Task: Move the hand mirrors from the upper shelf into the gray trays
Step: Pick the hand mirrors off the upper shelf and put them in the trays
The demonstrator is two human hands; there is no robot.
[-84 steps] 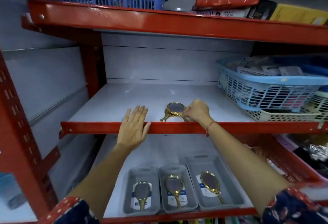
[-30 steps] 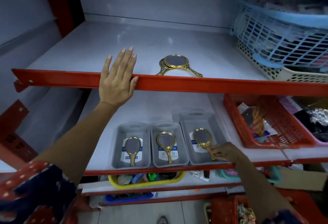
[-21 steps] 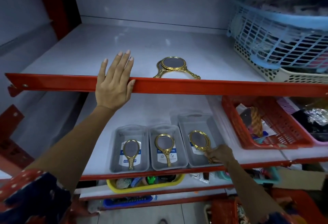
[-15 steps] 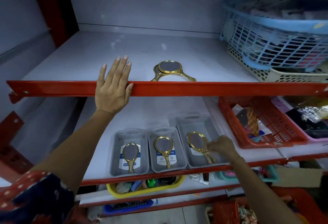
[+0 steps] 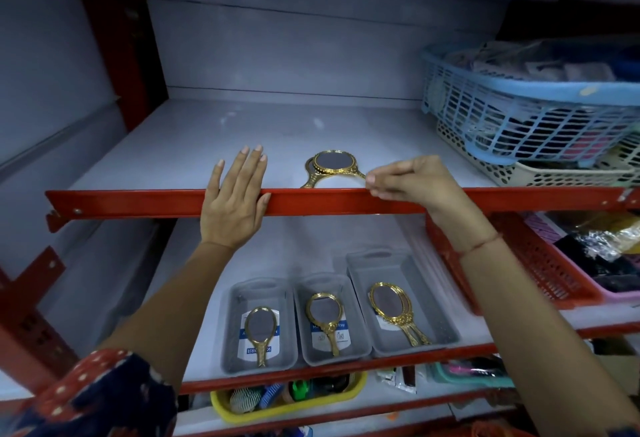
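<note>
Gray trays (image 5: 446, 329): three, side by side on the lower shelf.
Gold hand mirrors in trays: left one, middle one, right two stacked (image 5: 389, 301); heads at 12 o'clock, handles toward 6.
Upper shelf (image 5: 173, 199): two stacked mirrors (image 5: 335, 163), handles toward 7 and 4 o'clock.
Left hand (image 5: 235, 201): flat, fingers spread on the shelf edge, holding nothing.
Right hand (image 5: 412, 183): at 3 o'clock of the stack, fingers curled, pinching toward a handle; contact unclear.
</note>
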